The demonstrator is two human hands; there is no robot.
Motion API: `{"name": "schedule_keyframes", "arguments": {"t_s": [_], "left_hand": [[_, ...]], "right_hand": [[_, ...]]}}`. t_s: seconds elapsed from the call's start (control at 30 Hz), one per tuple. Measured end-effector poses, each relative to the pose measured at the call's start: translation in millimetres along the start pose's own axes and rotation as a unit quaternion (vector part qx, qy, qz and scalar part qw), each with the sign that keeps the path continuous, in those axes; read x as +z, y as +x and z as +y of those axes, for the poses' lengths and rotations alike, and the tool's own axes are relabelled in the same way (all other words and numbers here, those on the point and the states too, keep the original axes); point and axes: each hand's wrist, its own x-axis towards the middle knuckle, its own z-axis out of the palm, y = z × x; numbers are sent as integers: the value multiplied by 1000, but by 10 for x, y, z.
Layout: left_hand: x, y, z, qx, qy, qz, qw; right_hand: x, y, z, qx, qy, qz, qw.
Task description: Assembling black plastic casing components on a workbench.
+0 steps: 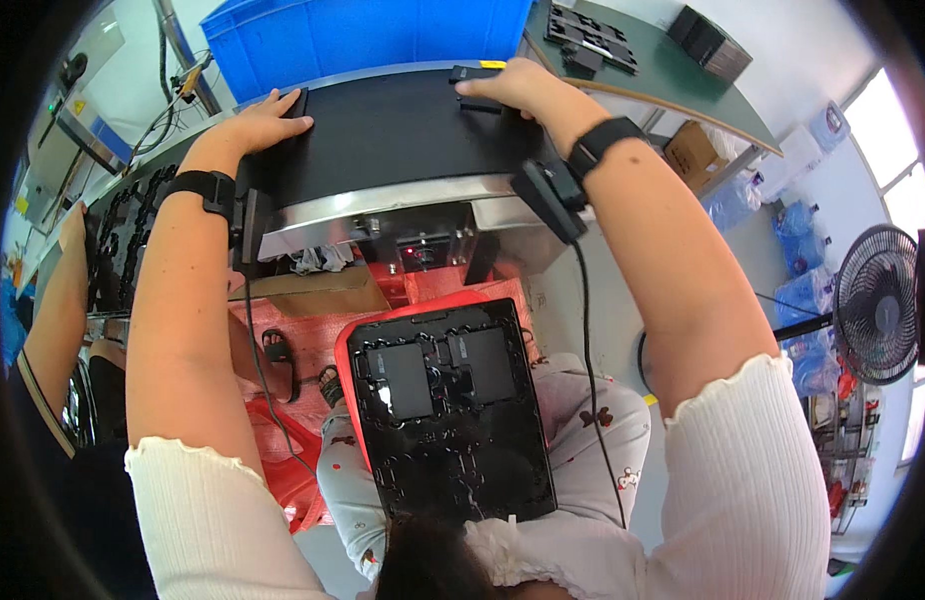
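My left hand rests at the left part of the black conveyor belt, its fingers spread. Against its fingertips and thumb lies a flat black piece, mostly hidden by the hand. Farther right, my right hand grips a flat black box at the belt's far edge, thumb on top. A second dark edge shows just beyond it. On my lap sits a black moulded tray with shaped recesses. Two flat black boxes, a left one and a right one, lie in its upper half.
Beyond the belt stands a blue bin. A green table at the far right bears another black tray and a dark box. Another person's arm is at the left, beside more trays. A fan stands right.
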Motion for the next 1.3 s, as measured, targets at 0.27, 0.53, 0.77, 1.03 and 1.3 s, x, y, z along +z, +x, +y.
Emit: {"name": "schedule_keyframes", "arguments": {"t_s": [0.27,0.53,0.77,1.03,1.3], "left_hand": [[-45,-303,549,36,99,98,990],[357,-1421,1127,223,32,292,929],[1147,-3294,1348,369,-86,102,920],[1976,-4158,1310,268,-65,37,961],[2090,-4295,1364,229,46,104,967]], "right_hand": [[-56,-52,220,10,61,21,998],[62,-1835,539,-114,233,-33,965],[801,-3556,835,124,332,-373,857],[1137,-4246,922,-201,-47,-122,971],[1239,-4781,884,-443,-219,-51,868]]}}
